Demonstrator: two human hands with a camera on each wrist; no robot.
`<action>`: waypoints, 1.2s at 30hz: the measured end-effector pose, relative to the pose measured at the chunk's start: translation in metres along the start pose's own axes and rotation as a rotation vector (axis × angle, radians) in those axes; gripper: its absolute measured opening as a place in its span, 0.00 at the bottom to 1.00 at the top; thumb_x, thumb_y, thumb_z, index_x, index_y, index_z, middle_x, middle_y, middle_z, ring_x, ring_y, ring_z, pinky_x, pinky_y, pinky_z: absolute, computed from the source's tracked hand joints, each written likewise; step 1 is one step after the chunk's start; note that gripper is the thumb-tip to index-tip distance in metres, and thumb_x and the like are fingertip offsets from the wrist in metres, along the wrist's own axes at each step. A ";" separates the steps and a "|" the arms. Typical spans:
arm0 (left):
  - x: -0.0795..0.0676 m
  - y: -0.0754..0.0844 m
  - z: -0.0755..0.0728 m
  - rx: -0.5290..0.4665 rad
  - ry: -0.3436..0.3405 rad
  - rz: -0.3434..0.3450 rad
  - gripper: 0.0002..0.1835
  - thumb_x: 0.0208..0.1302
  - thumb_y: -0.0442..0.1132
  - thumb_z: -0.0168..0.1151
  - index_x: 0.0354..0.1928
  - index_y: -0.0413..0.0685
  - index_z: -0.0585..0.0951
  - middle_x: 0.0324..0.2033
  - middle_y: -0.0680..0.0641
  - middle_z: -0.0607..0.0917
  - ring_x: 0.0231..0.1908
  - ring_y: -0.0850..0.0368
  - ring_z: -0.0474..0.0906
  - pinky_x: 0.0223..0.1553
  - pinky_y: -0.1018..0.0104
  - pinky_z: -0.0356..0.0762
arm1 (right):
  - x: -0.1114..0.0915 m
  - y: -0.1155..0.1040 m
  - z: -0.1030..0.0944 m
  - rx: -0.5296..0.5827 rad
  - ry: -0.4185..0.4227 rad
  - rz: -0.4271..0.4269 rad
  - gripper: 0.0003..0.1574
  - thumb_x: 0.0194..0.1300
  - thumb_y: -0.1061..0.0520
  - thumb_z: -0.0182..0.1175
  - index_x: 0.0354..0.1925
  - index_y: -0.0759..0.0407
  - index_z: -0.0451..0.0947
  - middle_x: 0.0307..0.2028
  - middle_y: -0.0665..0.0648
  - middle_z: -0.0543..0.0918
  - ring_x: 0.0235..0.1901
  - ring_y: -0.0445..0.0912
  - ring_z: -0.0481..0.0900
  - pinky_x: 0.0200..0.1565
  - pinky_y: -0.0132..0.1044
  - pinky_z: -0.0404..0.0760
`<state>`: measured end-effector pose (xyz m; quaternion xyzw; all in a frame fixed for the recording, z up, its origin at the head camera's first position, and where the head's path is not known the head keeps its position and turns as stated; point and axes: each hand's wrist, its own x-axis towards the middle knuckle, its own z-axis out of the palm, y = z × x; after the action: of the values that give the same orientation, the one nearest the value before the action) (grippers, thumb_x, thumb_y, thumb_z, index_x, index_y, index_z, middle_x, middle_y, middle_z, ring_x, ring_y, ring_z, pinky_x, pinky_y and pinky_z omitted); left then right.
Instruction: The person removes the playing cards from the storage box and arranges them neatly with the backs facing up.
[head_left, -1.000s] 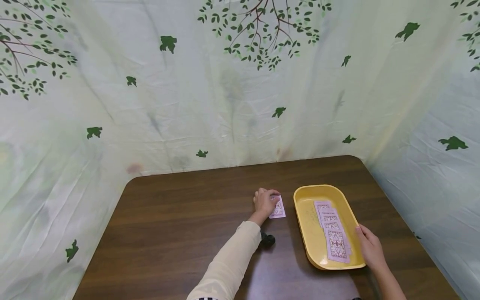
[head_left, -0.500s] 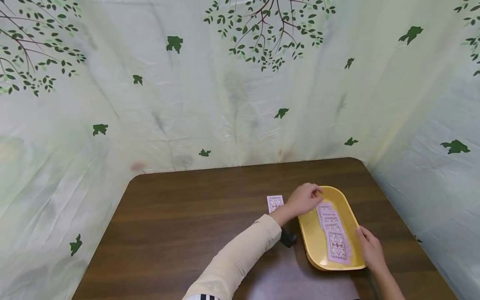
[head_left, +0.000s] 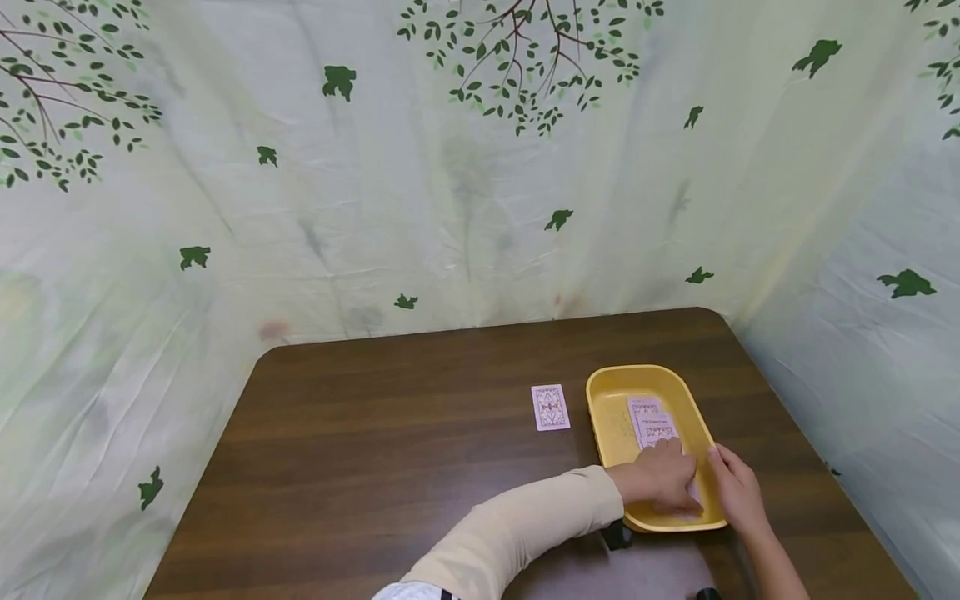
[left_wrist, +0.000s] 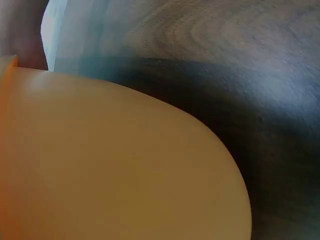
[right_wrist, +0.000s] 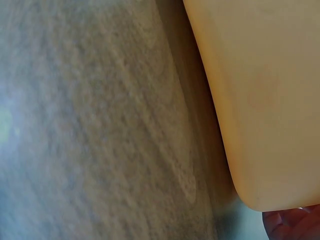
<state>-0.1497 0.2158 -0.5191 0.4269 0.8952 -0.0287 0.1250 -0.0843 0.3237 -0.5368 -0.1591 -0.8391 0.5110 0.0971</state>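
Observation:
A yellow tray holds several playing cards, face down with a purple-pink pattern, overlapping in a slanted row. My left hand is inside it, over the near end of the row, fingers bent down onto the cards. Those fingertips are mostly hidden, and I cannot tell if they pinch a card. My right hand grips the tray's right rim, thumb on top. One more card lies face down on the table, left of the tray. Both wrist views mostly show the tray's outer wall.
The brown wooden table has rounded far corners. Behind it hangs a pale curtain printed with leaves and green birds. My left sleeve crosses in front of the tray, and a black wrist device hangs beneath the left wrist.
My left hand let go of the card on the table, swung right over the tray's far end, then came down nearer onto the cards inside. My right hand stayed on the rim.

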 end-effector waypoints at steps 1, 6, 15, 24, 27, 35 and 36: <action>0.001 0.000 0.001 0.007 0.015 -0.006 0.23 0.44 0.68 0.63 0.30 0.60 0.74 0.33 0.55 0.68 0.35 0.62 0.63 0.30 0.69 0.62 | 0.000 0.000 0.000 0.001 0.002 -0.004 0.29 0.73 0.54 0.38 0.57 0.80 0.62 0.51 0.79 0.68 0.33 0.20 0.61 0.33 0.16 0.63; 0.005 -0.002 0.006 -0.007 0.041 -0.072 0.36 0.34 0.73 0.64 0.41 0.58 0.73 0.37 0.54 0.66 0.38 0.61 0.61 0.36 0.68 0.62 | 0.001 -0.001 -0.001 0.002 -0.001 -0.003 0.29 0.73 0.54 0.38 0.57 0.80 0.62 0.52 0.79 0.68 0.33 0.21 0.63 0.33 0.16 0.64; 0.004 -0.001 0.009 -0.056 0.063 -0.111 0.39 0.29 0.71 0.69 0.43 0.56 0.71 0.35 0.54 0.66 0.36 0.62 0.61 0.35 0.68 0.61 | 0.002 0.000 0.000 -0.011 -0.008 0.015 0.30 0.73 0.53 0.38 0.57 0.79 0.63 0.52 0.78 0.68 0.35 0.25 0.66 0.33 0.16 0.64; 0.007 0.004 0.008 -0.063 0.060 -0.113 0.30 0.29 0.67 0.72 0.32 0.59 0.74 0.31 0.56 0.69 0.34 0.62 0.63 0.33 0.67 0.62 | 0.002 0.002 -0.001 -0.012 -0.013 0.010 0.30 0.73 0.52 0.38 0.57 0.79 0.62 0.52 0.78 0.68 0.35 0.24 0.65 0.34 0.17 0.65; 0.007 0.005 0.008 -0.045 0.071 -0.121 0.33 0.27 0.68 0.73 0.35 0.60 0.74 0.33 0.55 0.67 0.36 0.61 0.61 0.33 0.68 0.60 | 0.003 0.003 -0.001 -0.024 -0.011 0.013 0.30 0.73 0.52 0.38 0.57 0.79 0.62 0.53 0.78 0.68 0.35 0.25 0.65 0.34 0.17 0.65; 0.007 0.006 0.009 0.006 0.096 -0.126 0.38 0.26 0.70 0.71 0.40 0.58 0.73 0.35 0.54 0.65 0.37 0.60 0.60 0.33 0.67 0.57 | 0.002 0.003 -0.001 -0.019 -0.013 0.012 0.32 0.73 0.51 0.38 0.57 0.79 0.62 0.53 0.79 0.67 0.42 0.46 0.73 0.36 0.22 0.68; 0.007 0.006 0.009 -0.001 0.091 -0.131 0.39 0.26 0.70 0.71 0.41 0.58 0.73 0.35 0.54 0.65 0.37 0.60 0.60 0.33 0.67 0.58 | 0.002 0.004 -0.001 -0.014 -0.011 0.008 0.33 0.73 0.50 0.38 0.57 0.79 0.62 0.53 0.79 0.67 0.44 0.52 0.73 0.38 0.26 0.69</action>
<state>-0.1474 0.2233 -0.5292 0.3680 0.9260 -0.0171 0.0820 -0.0857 0.3265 -0.5398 -0.1602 -0.8425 0.5065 0.0891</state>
